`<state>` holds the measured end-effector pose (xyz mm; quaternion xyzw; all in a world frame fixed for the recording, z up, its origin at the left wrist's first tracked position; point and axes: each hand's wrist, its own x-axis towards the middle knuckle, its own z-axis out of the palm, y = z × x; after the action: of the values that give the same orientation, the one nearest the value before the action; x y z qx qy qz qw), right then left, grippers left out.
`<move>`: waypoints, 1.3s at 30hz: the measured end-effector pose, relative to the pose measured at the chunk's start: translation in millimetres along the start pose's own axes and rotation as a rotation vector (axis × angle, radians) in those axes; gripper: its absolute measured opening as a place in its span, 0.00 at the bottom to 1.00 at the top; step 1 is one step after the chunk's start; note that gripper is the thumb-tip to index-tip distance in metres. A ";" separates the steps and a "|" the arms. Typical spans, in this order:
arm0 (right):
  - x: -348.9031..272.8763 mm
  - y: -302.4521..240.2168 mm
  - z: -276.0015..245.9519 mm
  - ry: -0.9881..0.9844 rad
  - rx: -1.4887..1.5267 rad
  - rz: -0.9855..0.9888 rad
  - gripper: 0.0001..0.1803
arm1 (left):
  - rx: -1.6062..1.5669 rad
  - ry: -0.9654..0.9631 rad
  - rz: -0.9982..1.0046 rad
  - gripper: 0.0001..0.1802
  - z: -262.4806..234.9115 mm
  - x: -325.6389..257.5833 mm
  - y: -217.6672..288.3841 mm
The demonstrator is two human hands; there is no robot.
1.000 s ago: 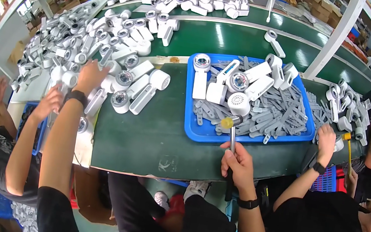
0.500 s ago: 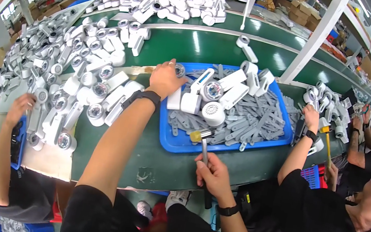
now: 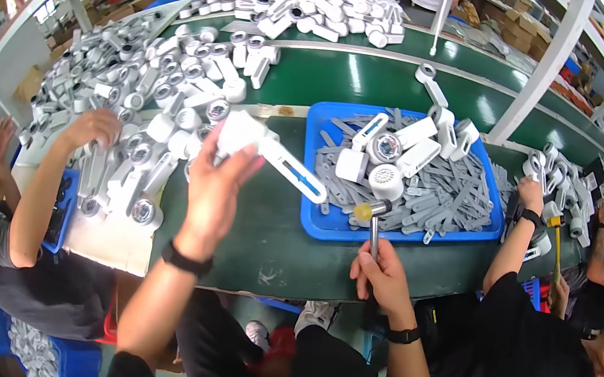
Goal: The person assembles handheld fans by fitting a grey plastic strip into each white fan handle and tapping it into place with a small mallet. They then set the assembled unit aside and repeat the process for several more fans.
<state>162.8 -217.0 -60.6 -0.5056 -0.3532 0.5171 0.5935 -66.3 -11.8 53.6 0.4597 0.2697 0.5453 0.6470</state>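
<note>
My left hand is raised over the near side of the bench, fingers wrapped round the round head of a white plastic housing. Its long handle, with a blue-lined slot, points to the right. In my right hand is a hammer, held upright by its shaft, its yellowish head at the near rim of a blue tray. Inside the tray, grey flat strips lie in a heap. Several white housings rest on top of them.
A big pile of white housings covers the bench's left; another heap lies beyond. A co-worker's hand reaches in at left. At right, another person's hand is near more housings, beside a yellow-handled hammer. A white post rises behind.
My left hand has left the tray's left edge and come nearer, lifting a white housing. My right hand keeps the hammer near the tray. The whole view has shifted a little.
</note>
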 end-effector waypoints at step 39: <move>-12.8 -2.3 -20.2 0.422 0.122 -0.268 0.09 | 1.110 -0.485 0.257 0.12 145.3 -46.5 -143.8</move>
<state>179.7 -234.1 -61.9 -0.5142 -0.2533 0.3375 0.7467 111.0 -97.3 -18.6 0.8673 0.3010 0.2774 0.2833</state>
